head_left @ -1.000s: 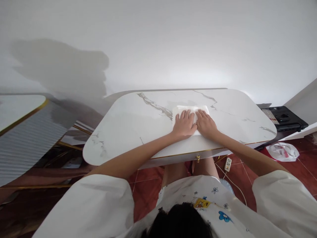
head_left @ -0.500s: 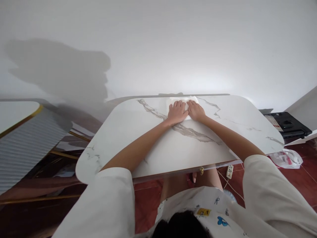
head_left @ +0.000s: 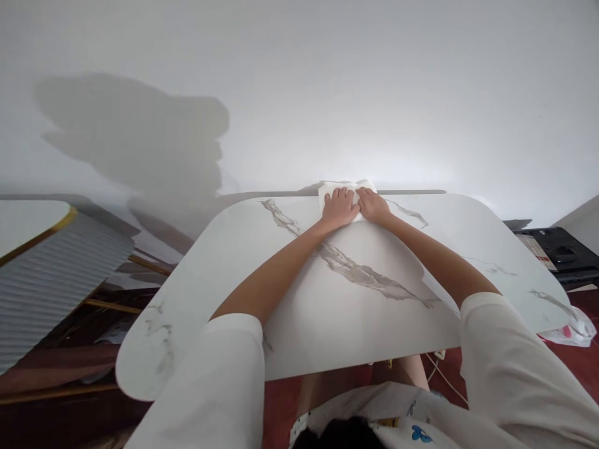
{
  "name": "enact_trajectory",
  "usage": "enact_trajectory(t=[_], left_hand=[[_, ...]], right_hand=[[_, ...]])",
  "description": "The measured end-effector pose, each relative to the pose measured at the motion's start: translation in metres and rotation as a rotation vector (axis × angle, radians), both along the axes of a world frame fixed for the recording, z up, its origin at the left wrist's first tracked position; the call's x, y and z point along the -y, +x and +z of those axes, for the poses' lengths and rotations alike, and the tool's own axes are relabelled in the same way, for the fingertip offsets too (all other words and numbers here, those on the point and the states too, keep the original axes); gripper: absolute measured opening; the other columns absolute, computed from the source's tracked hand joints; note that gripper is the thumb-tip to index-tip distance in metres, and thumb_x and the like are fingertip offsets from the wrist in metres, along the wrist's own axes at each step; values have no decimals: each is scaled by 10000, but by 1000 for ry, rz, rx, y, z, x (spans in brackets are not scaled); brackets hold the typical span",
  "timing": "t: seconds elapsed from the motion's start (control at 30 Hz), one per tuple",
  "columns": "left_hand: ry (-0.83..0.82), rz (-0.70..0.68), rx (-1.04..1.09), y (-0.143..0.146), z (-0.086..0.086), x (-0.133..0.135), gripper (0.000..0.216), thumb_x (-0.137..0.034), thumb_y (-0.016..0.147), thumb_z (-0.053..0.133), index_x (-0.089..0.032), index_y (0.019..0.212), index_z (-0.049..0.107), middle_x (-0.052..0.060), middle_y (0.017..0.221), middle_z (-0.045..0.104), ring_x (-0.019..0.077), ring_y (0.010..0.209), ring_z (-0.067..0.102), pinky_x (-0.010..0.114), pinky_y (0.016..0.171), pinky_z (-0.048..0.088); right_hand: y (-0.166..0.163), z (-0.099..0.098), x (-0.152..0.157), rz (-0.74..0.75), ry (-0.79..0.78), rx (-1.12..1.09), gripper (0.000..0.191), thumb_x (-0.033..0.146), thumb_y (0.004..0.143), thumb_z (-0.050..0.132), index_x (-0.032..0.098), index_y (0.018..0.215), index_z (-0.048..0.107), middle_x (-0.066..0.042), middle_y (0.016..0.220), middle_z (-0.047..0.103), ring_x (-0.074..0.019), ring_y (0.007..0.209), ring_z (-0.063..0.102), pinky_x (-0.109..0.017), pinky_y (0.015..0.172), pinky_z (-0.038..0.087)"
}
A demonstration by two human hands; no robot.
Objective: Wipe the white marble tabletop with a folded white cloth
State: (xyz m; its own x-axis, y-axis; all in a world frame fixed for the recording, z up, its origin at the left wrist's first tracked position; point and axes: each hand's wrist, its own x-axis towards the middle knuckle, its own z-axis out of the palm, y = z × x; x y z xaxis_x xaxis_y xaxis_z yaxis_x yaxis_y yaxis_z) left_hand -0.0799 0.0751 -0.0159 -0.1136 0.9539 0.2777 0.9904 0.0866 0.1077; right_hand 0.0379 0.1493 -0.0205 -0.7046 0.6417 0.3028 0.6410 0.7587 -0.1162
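Plain white wall behind, black case (head_left: 561, 252) off right. White grey-veined marble bench (head_left: 355, 312) carries a folded white cloth (head_left: 327, 189) at its far edge, directly under left hand (head_left: 339, 209) and right hand (head_left: 372, 206), each grip flat, pressing.

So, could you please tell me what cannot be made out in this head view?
Head view:
- White cloth: mostly covered by the left hand and right hand.
- Whether the fingers grip it or press flat: too small.
- Black device: cut off by the right edge.
- Plastic bag: partly behind the table.

Ribbed panel (head_left: 51, 274), black case (head_left: 564, 252)
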Motion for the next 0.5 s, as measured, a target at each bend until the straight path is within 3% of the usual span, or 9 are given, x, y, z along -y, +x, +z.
enact_trajectory(t=[0.23, 0.5], left_hand=[[13, -35, -1, 10, -2, -17, 430, -309, 917, 323, -145, 1264, 516, 162, 1357, 529, 301, 1268, 433, 490, 1035, 338], [-1, -63, 7, 32, 1, -11, 467, -286, 910, 333, -115, 1317, 487, 167, 1468, 444, 305, 1346, 378, 498, 1078, 301]], right_hand=[[13, -5, -16, -36, -3, -39, 399, 156, 947, 284, 129, 1261, 529, -144, 1344, 575, -258, 1226, 527, -390, 1008, 443], [33, -9, -13, -63, -6, -76, 461, 153, 935, 293, 73, 1343, 494, -160, 1436, 510, -261, 1339, 450, -424, 1107, 382]])
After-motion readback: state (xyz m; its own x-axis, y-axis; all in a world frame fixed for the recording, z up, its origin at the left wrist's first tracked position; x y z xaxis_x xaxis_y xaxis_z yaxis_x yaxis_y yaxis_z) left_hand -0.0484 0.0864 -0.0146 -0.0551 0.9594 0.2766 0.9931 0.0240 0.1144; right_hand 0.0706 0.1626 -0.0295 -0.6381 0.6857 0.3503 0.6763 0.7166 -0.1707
